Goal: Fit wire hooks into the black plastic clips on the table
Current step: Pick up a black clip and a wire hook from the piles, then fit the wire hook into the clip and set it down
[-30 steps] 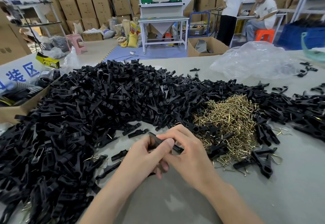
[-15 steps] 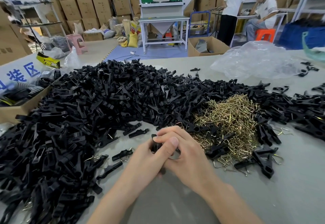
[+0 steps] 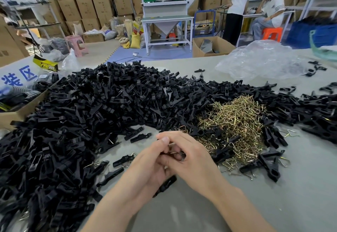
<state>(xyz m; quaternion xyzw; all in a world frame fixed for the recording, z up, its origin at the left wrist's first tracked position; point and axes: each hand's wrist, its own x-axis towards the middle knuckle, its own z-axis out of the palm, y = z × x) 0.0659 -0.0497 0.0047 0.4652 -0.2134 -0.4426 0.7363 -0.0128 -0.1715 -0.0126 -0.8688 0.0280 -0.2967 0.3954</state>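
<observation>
Way off to the left of the brassy pile of wire hooks (image 3: 235, 122) there's a cardboard box (image 3: 11, 118) at the edge of the grey surface (image 3: 273, 204). Between the box and the hooks sits a huge heap of black clips (image 3: 91, 113), and it runs right up against the hook pile. A few loose ones lie just in front of it.

Just left of the hook pile and nearer the person, both hands are bunched together. The left hand (image 3: 151, 166) has its grip closed round one black clip (image 3: 165, 186), whose tail end pokes out under the palm. The right hand (image 3: 191, 160), touching the near-left edge of the hook pile, has its fingers curled tight on the clip's upper end. Can't tell if a hook is seated in it, since the fingers cover that part.

Right of the hook pile there are more clips scattered about, some with wire sticking out. Beyond it to the right is a crumpled clear plastic bag (image 3: 262, 62).
</observation>
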